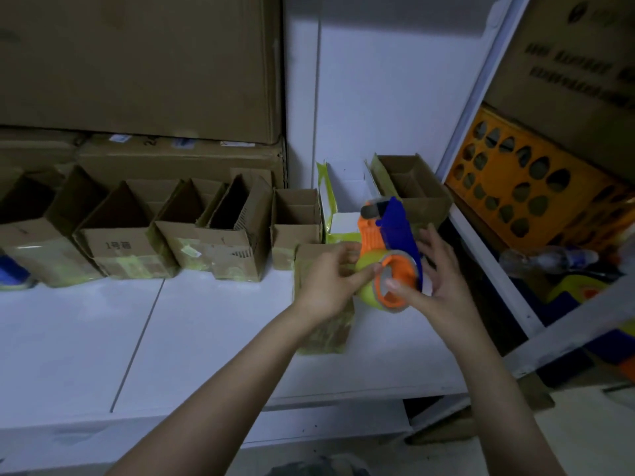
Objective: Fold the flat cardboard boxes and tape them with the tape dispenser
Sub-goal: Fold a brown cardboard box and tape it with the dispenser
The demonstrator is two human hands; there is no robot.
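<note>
Bare bench (86, 338) spreads wide at the front left. A row of open boxes (127, 242) walls off the back edge, with stacked cartons (137, 63) rising behind. A shelf frame (498, 273) with an orange crate (529, 187) closes the right.

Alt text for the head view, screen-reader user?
The left hand and right hand hold an orange-and-blue tape dispenser over a taped cardboard box on a white table; the left pinches the tape roll. Open boxes line the back.
</note>
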